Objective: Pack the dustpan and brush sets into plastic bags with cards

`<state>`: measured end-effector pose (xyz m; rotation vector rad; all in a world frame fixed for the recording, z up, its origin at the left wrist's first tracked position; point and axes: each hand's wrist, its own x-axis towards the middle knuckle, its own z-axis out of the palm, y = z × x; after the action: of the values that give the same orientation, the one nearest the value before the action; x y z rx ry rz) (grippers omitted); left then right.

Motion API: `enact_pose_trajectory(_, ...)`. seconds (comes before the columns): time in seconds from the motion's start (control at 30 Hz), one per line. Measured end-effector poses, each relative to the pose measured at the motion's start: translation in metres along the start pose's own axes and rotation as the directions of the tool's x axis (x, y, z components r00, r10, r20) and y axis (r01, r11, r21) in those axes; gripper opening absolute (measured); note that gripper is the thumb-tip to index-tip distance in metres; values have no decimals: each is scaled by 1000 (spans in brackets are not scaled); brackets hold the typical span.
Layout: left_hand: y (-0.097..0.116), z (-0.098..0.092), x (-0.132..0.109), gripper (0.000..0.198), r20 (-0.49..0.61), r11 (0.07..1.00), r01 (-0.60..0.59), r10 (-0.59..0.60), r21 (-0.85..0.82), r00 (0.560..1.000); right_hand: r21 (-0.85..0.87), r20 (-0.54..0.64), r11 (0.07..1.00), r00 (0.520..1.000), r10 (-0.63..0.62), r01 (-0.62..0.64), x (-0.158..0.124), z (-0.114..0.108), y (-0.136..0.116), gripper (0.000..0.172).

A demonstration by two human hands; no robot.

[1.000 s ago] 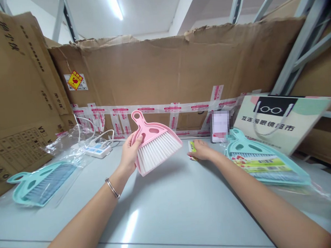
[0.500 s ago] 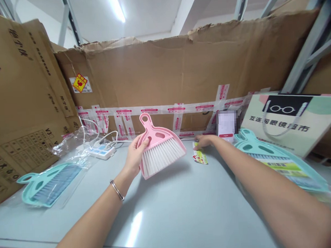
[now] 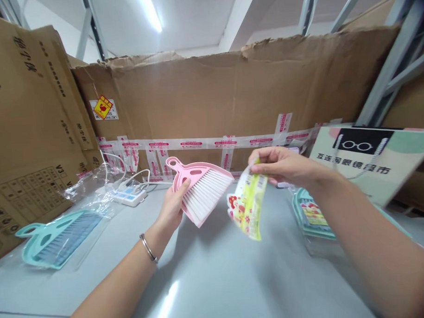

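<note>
Head view: we have both hands raised over the middle of the surface (image 3: pixel 209 284), each with its own load. Our left grip, the left hand (image 3: pixel 171 207), is clenched on the pink dustpan and brush set (image 3: pixel 206 190) just below its looped handle, thumb across the front. The set is tilted, handle toward the back-left corner of the surface and wide bristled end toward the front-right one, so its long axis runs slantwise between those corners. Our right grip, the right hand (image 3: pixel 285 166), pinches the top end of a printed card (image 3: pixel 247 203) between thumb and fingers; the card hangs from there with a curl, its long axis nearer to upright. The relation we judge to count most is that the card is just to the right of the set, on the side toward the surface's right edge, with its long axis at an angle to the set's. A narrow gap shows between the two, and the right hand is the nearer one to the bristled end's upper corner; how they stand in depth we cannot tell. Toward the left edge a teal set (image 3: pixel 67 239) lies in clear plastic, and toward the right edge another teal set (image 3: pixel 313 214) lies partly hidden behind our right forearm
</note>
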<state>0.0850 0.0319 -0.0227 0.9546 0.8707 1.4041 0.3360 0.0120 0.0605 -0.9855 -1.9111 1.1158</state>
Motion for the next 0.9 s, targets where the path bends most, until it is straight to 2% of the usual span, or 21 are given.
enact_pose_trajectory(0.07, 1, 3, -3, 45, 26, 1000, 6, -6, -2, 1000, 63, -27, 998, 1000, -5, 6, 4, 24, -3, 30)
enact_pose_trajectory(0.13, 2, 5, -4, 45, 23, 1000, 17, -17, 1, 1000, 28, -95, 999, 995, 31, -29, 13, 45, 4, 27)
enact_pose_trajectory(0.2, 3, 7, -5, 43, 16, 1000, 28, -28, -4, 999, -35, -210, 998, 977, 40, -49, 22, 59, 15, 24)
enact_pose_trajectory(0.33, 7, 9, -8, 41, 73, 999, 35, -35, 7, 997, -84, -407, 996, 914, -9, -28, 32, 69, 31, 21)
enact_pose_trajectory(0.43, 8, 11, -13, 45, 128, 998, 27, -33, 56, 991, -132, -429, 989, 903, -3, -60, 33, 68, 34, 22)
enact_pose_trajectory(0.5, 7, 12, -14, 48, 129, 997, 12, -21, 74, 991, -242, -468, 968, 882, -53, -70, 32, 67, 36, 20)
enact_pose_trajectory(0.53, 7, 12, -14, 49, 115, 997, 2, -11, 74, 993, -298, -523, 953, 844, -115, -55, 30, 67, 37, 22)
enact_pose_trajectory(0.57, 7, 12, -14, 48, 100, 998, -8, 1, 65, 995, -334, -600, 942, 777, -189, -29, 29, 67, 38, 30)
enact_pose_trajectory(0.6, 7, 11, -13, 48, 88, 999, -18, 13, 50, 996, -336, -685, 942, 686, -245, 0, 27, 69, 39, 43)
enact_pose_trajectory(0.63, 7, 10, -12, 47, 80, 999, -27, 25, 30, 996, -289, -764, 957, 594, -250, 31, 25, 71, 41, 58)
enact_pose_trajectory(0.67, 8, 10, -11, 48, 79, 999, -36, 35, 9, 996, -187, -825, 980, 532, -193, 66, 22, 74, 43, 68)
enact_pose_trajectory(0.7, 8, 9, -10, 49, 85, 999, -43, 44, -10, 995, -37, -843, 994, 531, -87, 104, 20, 79, 44, 72)
enact_pose_trajectory(0.73, 8, 9, -10, 50, 94, 998, -50, 52, -25, 994, 147, -799, 981, 600, 41, 129, 17, 84, 46, 70)
enact_pose_trajectory(0.8, 6, 9, -12, 52, 118, 997, -62, 66, -38, 991, 503, -540, 860, 809, 233, 89, 12, 98, 47, 57)
enact_pose_trajectory(0.83, 4, 11, -14, 53, 133, 997, -70, 74, -36, 988, 626, -395, 779, 878, 271, 42, 10, 106, 48, 50)
enact_pose_trajectory(0.87, 1, 12, -16, 53, 149, 996, -84, 87, -26, 985, 708, -295, 706, 911, 288, 6, 9, 113, 48, 43)
enact_pose_trajectory(0.9, -2, 14, -17, 52, 163, 995, -102, 102, -9, 981, 762, -252, 647, 919, 304, -5, 8, 119, 48, 38)
